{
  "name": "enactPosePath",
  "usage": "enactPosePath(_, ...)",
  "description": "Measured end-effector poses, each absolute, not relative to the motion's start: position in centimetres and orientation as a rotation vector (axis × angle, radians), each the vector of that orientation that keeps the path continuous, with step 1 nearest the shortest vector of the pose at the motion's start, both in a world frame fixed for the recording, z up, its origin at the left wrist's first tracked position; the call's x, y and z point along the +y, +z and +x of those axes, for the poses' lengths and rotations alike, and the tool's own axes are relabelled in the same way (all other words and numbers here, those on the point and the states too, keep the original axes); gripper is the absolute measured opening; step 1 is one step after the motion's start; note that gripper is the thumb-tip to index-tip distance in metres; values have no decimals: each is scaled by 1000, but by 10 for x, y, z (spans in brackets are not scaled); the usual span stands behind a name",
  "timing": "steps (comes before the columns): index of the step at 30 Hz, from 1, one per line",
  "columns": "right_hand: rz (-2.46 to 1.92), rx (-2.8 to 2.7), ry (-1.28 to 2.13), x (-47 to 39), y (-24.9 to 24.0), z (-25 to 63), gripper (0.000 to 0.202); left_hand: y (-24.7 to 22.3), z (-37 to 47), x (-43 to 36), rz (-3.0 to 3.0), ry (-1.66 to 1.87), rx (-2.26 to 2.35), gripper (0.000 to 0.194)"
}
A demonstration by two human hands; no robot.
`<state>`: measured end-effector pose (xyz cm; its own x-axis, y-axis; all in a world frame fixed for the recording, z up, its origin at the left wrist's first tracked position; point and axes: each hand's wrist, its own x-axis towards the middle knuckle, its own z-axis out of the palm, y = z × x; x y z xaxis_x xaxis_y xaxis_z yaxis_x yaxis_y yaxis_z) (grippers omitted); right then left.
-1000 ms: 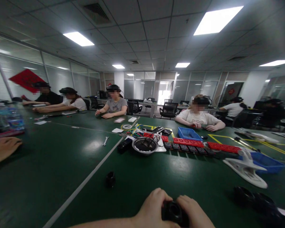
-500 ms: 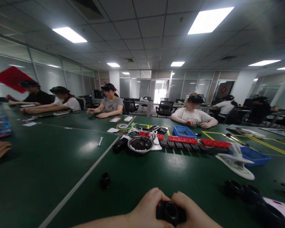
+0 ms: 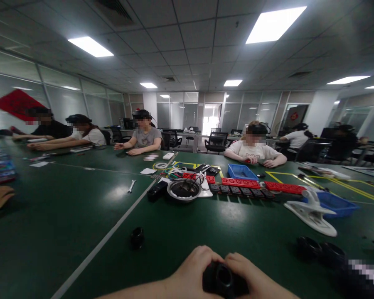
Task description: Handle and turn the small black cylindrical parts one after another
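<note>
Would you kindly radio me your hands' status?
Left hand, right hand: both holding black part. Part partly hidden by hands. Loose black piece leftward, clear of hands.

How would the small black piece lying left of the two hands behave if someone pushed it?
The black piece might roll, since its sides look rounded. Its glossy surface suggests it could feel slippery, and the smooth-looking table would probably let it slide.
</note>
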<state>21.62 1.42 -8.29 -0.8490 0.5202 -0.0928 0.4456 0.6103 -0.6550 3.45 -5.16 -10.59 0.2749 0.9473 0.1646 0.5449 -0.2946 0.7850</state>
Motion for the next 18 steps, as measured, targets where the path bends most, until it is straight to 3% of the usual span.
enactPosePath(2,-779,-2684,1139,18,-83,219,27,-106,34,-51,1981,886,1321,60)
enactPosePath(5,-789,-2677,1086,20,-92,218,22,-106,36,-51,1982,864,1380,48)
enactPosePath(13,-1164,-2715,502,5,-103,200,28,-106,44,-53,1781,851,1688,46)
enactPosePath(18,-942,-2740,815,10,-91,205,40,-107,41,-54,1820,875,1565,45)
